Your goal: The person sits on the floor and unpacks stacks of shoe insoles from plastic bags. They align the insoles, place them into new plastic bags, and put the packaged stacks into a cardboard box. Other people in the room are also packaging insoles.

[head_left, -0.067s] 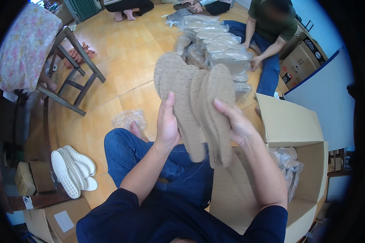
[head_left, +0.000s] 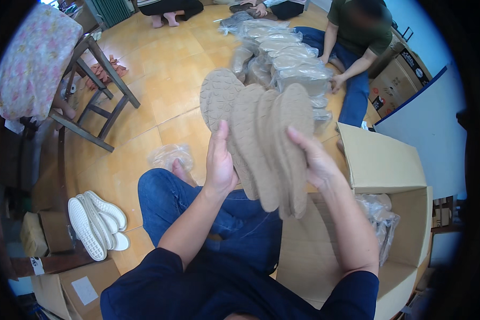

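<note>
Several tan shoe soles with a textured face are fanned out between my two hands, above my crossed legs. My left hand grips the left side of the fan, thumb on top and fingers hidden beneath. Along the right edge, my right hand clasps the rest of the soles, its thumb lying over the rightmost one. The soles overlap, their lower ends pointing toward me.
An open cardboard box with plastic-wrapped items stands at my right. Ahead lie rows of plastic-bagged soles, beside a seated person's hands. White soles, a crumpled plastic bag and a wooden stool are leftward.
The soles have spread wider, with more of them showing separately in the middle. My right hand has shifted slightly right; my left hand stays almost in place.
</note>
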Demonstrator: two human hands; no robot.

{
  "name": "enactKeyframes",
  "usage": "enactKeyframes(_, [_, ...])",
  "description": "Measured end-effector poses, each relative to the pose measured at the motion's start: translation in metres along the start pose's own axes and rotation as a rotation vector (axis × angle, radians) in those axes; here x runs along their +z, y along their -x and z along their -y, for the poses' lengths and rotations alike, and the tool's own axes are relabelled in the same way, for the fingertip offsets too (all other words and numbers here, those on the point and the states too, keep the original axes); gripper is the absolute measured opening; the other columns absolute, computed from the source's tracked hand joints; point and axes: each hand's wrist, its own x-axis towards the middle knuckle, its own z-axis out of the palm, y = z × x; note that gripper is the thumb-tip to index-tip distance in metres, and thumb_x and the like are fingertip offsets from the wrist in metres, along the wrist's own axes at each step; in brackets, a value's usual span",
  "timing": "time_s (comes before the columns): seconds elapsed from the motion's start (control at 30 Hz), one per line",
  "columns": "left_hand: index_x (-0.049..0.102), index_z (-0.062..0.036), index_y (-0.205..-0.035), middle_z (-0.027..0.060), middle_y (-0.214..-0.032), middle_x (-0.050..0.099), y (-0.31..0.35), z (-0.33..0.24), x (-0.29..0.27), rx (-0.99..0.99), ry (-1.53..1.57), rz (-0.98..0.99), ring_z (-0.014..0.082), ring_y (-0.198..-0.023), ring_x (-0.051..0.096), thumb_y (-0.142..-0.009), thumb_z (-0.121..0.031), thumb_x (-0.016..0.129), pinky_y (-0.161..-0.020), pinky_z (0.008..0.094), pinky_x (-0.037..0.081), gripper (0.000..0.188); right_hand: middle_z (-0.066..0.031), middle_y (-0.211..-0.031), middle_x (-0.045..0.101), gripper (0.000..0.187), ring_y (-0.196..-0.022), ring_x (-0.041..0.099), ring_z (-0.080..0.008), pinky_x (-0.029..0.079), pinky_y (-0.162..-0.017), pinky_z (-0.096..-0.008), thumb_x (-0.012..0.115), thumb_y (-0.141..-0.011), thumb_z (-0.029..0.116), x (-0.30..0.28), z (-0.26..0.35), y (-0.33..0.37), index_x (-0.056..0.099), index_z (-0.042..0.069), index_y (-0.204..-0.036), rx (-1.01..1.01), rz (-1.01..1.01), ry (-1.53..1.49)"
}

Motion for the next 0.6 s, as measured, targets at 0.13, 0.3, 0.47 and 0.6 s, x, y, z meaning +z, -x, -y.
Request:
enactKeyframes(0.13, [0.043,-0.0031,-0.134,0.0123,-0.129,0.053,-0.008,-0.019,-0.016,-0.117,0.326,0.381,0.0240,-0.117,0.054,-0.101,-0.052,0.028,-0.098,0.0382,0.045,0.061,-0.0128,-0.126,0.056,0.059,-0.114,0.057,-0.0241,0.047,-0.099,-0.0392,0.068,-0.088,0.032,-0.004,0.016,-0.002,0.044,0.003,-0.134,0.011,-0.002,-0.155])
enactKeyframes(0.3, [0.043,-0.0048,-0.133,0.0107,-0.119,0.058,-0.008,0.010,0.029,-0.068,0.204,-0.014,0.0206,-0.104,0.059,-0.100,-0.053,0.030,-0.087,0.0356,0.051,0.059,-0.0133,-0.121,0.058,0.059,-0.111,0.059,-0.0227,0.050,-0.095,-0.0373,0.070,-0.087,0.028,0.000,-0.004,-0.013,0.045,0.000,-0.132,-0.023,0.041,-0.075])
enactKeyframes(0.47, [0.040,-0.0032,-0.136,0.0116,-0.128,0.054,-0.010,0.002,0.025,-0.197,0.022,-0.026,0.0208,-0.116,0.054,-0.101,-0.048,0.033,-0.097,0.0342,0.045,0.057,-0.0117,-0.117,0.061,0.049,-0.105,0.061,-0.0220,0.053,-0.091,-0.0388,0.067,-0.089,0.028,-0.007,0.009,-0.015,0.050,0.002,-0.127,-0.041,0.004,-0.154])
enactKeyframes(0.6, [0.042,-0.0039,-0.135,0.0113,-0.124,0.057,-0.012,0.010,0.022,0.055,-0.173,-0.058,0.0191,-0.110,0.058,-0.102,-0.044,0.035,-0.095,0.0330,0.047,0.052,-0.0128,-0.116,0.061,0.050,-0.105,0.061,-0.0224,0.051,-0.093,-0.0371,0.068,-0.088,0.028,-0.007,0.016,-0.008,0.050,-0.001,-0.126,-0.082,0.038,-0.226])
